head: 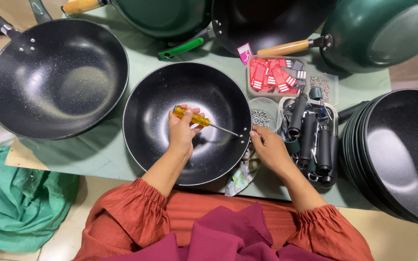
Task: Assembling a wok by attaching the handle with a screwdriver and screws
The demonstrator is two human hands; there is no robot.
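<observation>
While the black pan (187, 123) lies flat on the green-covered counter (122, 145) straight in front of the person, both hands work at its right rim. The left hand (182, 129) reaches in over the bowl of the pan with its fingers closed around the yellow handle of a screwdriver (204, 122), the thin shaft running right and slightly down so that the tip meets the inner wall near the rim. The right hand (269, 147) sits just outside that same spot, fingers pinched together at the edge as if steadying something small there; what they grip is too small to tell. Holding from both sides this way lets one hand turn the tool while the other braces the far side of the wall. Parts are kept close to the right hand: a small clear cup of metal nuts (263, 116) just beside the pan, a tray of black handles (311, 140) next to it, and a clear box of red tags (276, 76) behind. More pans ring the work: a handled black one (56, 77) to the left, green ones (378, 31) at the back, and a stack of black bowls (397, 150) on the right.
</observation>
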